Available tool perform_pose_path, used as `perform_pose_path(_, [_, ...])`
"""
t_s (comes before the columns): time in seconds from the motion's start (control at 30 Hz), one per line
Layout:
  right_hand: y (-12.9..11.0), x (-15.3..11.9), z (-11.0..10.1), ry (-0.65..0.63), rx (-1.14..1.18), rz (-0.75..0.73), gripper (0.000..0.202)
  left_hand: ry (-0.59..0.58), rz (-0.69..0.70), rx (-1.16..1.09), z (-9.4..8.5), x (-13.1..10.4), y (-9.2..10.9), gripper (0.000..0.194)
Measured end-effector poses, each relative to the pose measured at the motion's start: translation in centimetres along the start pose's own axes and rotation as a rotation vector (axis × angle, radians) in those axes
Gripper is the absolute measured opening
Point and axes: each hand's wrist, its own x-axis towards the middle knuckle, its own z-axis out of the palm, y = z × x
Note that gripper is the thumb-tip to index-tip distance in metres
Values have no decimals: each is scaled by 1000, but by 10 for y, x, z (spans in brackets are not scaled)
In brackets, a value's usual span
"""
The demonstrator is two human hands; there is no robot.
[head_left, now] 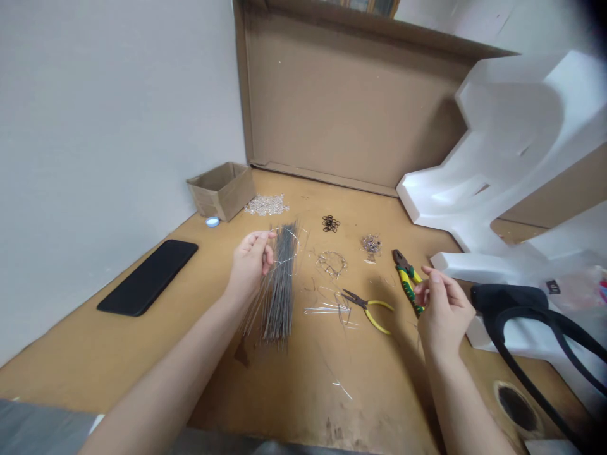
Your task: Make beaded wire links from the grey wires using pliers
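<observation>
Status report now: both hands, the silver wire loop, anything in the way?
Left hand pinching thin silver wire loop. Right hand in front of green-and-yellow-handled pliers, grip unclear. Possible obstruction: bundle of straight grey wires behind loop.

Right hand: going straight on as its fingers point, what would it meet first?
Likely the combination pliers; the right hand may pass above them, since its height is unclear.

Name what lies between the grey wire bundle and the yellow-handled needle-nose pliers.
In the head view, loose silvery metal wires, some straight, some curved, lie there.
</observation>
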Motion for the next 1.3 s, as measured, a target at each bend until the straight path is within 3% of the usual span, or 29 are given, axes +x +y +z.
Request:
perform_pose_path(0.33, [-2,2,-2,22,24,-4,19,-9,9,6,-1,0,-3,19])
perform_pose_path(0.5, [-1,17,-13,70,23,-12,20,-10,12,36,2,-2,-1,18])
perform_pose_path(0.6, [5,26,-20,26,-50,29,22,-7,9,54,3,-3,-3,17])
perform_pose_path(0.67, [10,25,-20,-109,-208,70,22,-25,9,41,3,-3,-7,17])
perform_pose_path(0.73, [13,17,-14,-362,-414,63,19,-40,4,34,4,-3,-11,18])
perform_pose_path(0.87, [13,-16,5,-1016,-698,-221,18,-64,-19,72,7,-5,-15,17])
perform_pose_path(0.9, [12,-25,10,-1110,-767,-272,18,-81,-31,87,8,-6,-15,18])
perform_pose_path(0.97, [11,-38,17,-1205,-915,-386,17,-121,-62,111,10,-8,-16,19])
perform_pose_path(1.07, [13,-47,22,-1220,-1065,-491,15,-162,-97,128,14,-12,-17,23])
perform_pose_path(1.3, [17,-45,24,-1231,-1075,-508,12,-223,-101,129,15,-16,-17,24])
